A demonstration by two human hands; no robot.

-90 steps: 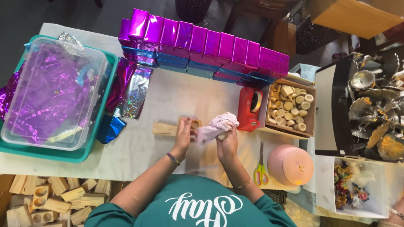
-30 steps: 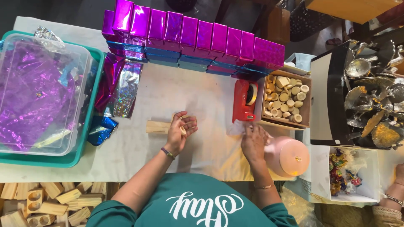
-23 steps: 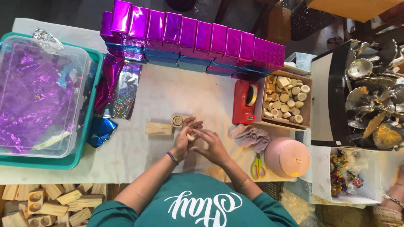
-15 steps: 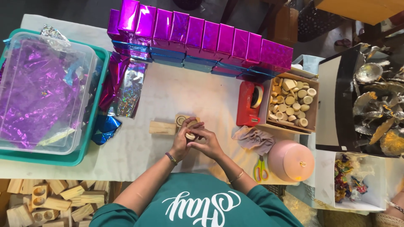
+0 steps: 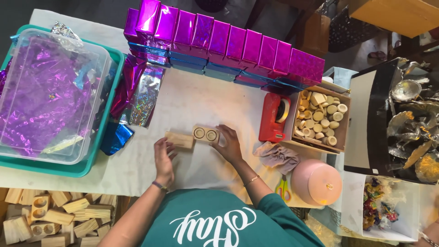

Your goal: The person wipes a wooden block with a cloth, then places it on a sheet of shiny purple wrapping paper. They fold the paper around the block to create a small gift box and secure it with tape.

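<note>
Two wooden blocks lie side by side on the white-covered table [image 5: 201,103]. My left hand [image 5: 163,158] touches the plain wooden block [image 5: 179,139] from the near side. My right hand [image 5: 228,144] rests against the right end of a wooden block with two round holes [image 5: 205,134], fingers on it. A crumpled mauve cloth [image 5: 278,156] lies to the right of my right hand, let go on the table.
A row of shiny magenta and blue wrapped boxes [image 5: 224,45] lines the far edge. A red tape dispenser [image 5: 274,117], a box of wooden discs [image 5: 320,116], a pink lidded container [image 5: 316,182], scissors [image 5: 283,188], a clear tub of purple foil [image 5: 45,96] and wooden blocks [image 5: 50,215] surround me.
My right hand put the cloth down at the right, then both hands met at the holed block. Now that block lies on the table beside the plain one, hands apart.
</note>
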